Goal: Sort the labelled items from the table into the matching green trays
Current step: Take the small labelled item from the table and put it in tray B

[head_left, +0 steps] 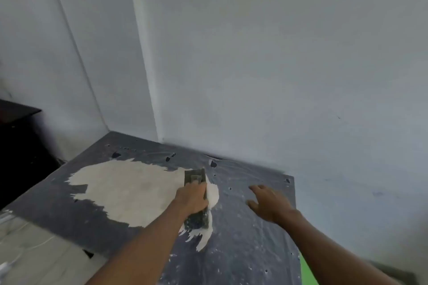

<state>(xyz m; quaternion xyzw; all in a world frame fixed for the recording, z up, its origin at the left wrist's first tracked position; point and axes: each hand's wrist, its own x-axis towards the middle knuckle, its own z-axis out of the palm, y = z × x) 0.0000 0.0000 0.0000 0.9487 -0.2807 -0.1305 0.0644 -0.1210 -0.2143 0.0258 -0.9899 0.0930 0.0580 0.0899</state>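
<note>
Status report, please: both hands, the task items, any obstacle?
Left hand shut on trowel, spreading pale plaster over dark board. Right hand open, flat on board. No labelled items or green trays visible.

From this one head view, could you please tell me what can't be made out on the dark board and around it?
- Trowel: the left hand wraps its handle, hiding the grip and mid-blade.
- Board under the right hand: covered by the flat palm.
- Green patch: cut off by the frame's bottom edge and the right forearm; what it is cannot be told.
- Dark furniture: cropped by the left edge, blurred.
- No labelled items or trays can be made out.
</note>
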